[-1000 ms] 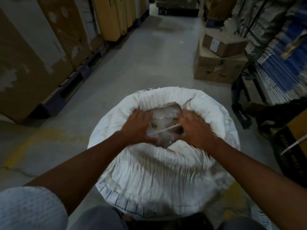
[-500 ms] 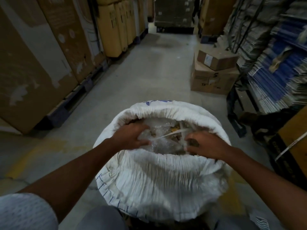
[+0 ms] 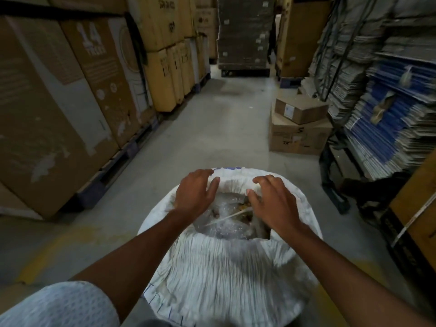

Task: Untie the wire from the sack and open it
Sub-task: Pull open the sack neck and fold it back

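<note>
A white woven sack (image 3: 226, 267) stands on the floor right in front of me, its top rolled down into a thick rim and its mouth open. Inside lies a clear plastic liner (image 3: 226, 228) over brownish contents. A pale thin wire or strip (image 3: 227, 217) runs slantwise across the liner. My left hand (image 3: 195, 193) curls its fingers over the far left part of the rim. My right hand (image 3: 274, 206) grips the far right part of the rim, thumb at the inner edge and covering the wire's right end.
Tall cardboard cartons on pallets (image 3: 70, 102) line the left of the aisle. Two brown boxes (image 3: 299, 128) are stacked on the floor at right, beside racks of flattened cartons (image 3: 389, 109). A pallet stack (image 3: 245, 34) closes the far end. Bare concrete floor (image 3: 212, 128) stretches ahead.
Both hands left the liner and wire in the middle of the mouth and moved out to the sack's far rim. The view has tilted up the aisle.
</note>
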### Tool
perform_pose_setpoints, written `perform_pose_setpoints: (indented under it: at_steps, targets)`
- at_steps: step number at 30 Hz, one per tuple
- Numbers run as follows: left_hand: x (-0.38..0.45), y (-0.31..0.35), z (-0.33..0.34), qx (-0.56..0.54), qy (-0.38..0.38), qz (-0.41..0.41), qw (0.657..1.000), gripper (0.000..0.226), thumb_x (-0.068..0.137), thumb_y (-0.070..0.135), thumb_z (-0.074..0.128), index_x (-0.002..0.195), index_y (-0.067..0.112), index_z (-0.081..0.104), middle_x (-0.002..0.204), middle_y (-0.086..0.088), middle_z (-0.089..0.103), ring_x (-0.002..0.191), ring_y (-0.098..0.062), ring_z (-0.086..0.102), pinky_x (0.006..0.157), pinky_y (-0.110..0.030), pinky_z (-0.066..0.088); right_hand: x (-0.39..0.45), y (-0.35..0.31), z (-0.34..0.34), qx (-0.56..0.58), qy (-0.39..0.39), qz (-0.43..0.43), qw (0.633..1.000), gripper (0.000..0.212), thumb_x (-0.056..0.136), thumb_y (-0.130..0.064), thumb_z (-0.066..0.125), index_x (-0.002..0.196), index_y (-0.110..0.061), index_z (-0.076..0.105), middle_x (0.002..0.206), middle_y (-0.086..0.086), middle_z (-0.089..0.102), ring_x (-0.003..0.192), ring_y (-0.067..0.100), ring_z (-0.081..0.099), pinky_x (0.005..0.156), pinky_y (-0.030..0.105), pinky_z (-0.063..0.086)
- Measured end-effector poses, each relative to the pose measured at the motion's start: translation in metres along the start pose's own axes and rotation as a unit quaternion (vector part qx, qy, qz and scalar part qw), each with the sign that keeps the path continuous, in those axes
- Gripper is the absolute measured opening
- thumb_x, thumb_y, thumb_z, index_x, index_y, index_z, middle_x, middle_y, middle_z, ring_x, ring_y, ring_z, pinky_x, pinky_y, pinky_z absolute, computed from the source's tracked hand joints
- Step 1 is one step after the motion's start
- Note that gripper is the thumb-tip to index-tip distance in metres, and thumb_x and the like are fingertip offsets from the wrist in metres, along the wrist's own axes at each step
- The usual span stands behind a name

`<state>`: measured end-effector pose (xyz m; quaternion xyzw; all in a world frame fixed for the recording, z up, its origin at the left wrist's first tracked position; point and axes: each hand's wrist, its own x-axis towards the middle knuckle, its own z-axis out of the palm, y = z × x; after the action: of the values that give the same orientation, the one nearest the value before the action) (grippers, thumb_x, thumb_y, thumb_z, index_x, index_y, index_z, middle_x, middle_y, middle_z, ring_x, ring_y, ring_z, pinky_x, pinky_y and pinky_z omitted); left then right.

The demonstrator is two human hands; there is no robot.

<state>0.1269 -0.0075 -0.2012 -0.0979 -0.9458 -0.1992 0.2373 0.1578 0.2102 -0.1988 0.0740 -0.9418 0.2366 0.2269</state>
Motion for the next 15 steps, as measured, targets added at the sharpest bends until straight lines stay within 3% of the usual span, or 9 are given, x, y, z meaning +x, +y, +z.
perform_pose_setpoints:
  at_steps: [3,5,8,12,15]
  targets:
    - [0.009,-0.018,0.026,0.057,-0.023,0.021,0.998,0.054,0.091,0.051,0.046,0.125,0.013,0.062,0.121,-0.008,0.068,0.109,-0.029,0.062,0.097,-0.042,0.047,0.009,0.013,0.024,-0.083,0.015,-0.060,0.995,0.045,0.083,-0.033,0.064,0.120,-0.006,0.065,0.122,0.014,0.065,0.116,0.032,0.057,0.104,0.046,0.044]
    - [0.016,-0.032,0.042,0.108,-0.066,0.028,0.992,0.051,0.089,0.044,0.052,0.127,0.011,0.060,0.120,-0.010,0.067,0.108,-0.031,0.062,0.095,-0.044,0.047,0.020,0.026,0.045,-0.137,-0.022,-0.034,0.990,0.055,0.079,-0.035,0.066,0.125,-0.004,0.062,0.125,0.018,0.064,0.116,0.037,0.058,0.107,0.052,0.041]
    - [0.029,-0.038,0.047,0.187,-0.187,0.012,0.964,0.035,0.095,0.028,0.051,0.127,0.016,0.054,0.116,-0.009,0.067,0.103,-0.032,0.063,0.089,-0.041,0.044,0.031,0.038,0.066,-0.187,-0.106,0.018,0.976,0.063,0.071,-0.032,0.079,0.125,-0.006,0.061,0.105,0.017,0.069,0.091,0.040,0.065,0.088,0.055,0.049]
    - [0.058,-0.029,0.018,0.175,-0.269,-0.013,0.947,0.042,0.097,0.039,0.051,0.134,0.020,0.051,0.125,-0.006,0.064,0.114,-0.030,0.060,0.097,-0.037,0.041,0.040,0.031,0.056,-0.166,-0.150,0.023,0.974,0.051,0.076,-0.033,0.048,0.120,-0.007,0.053,0.085,0.015,0.068,0.069,0.037,0.064,0.076,0.053,0.054]
    - [0.112,-0.008,-0.030,0.189,-0.248,0.008,0.950,0.046,0.097,0.045,0.051,0.135,0.021,0.051,0.128,-0.005,0.063,0.115,-0.029,0.059,0.100,-0.038,0.039,0.078,0.011,0.026,-0.125,-0.179,0.045,0.975,0.047,0.086,-0.043,0.037,0.112,-0.007,0.052,0.081,0.018,0.070,0.067,0.038,0.067,0.078,0.049,0.053]
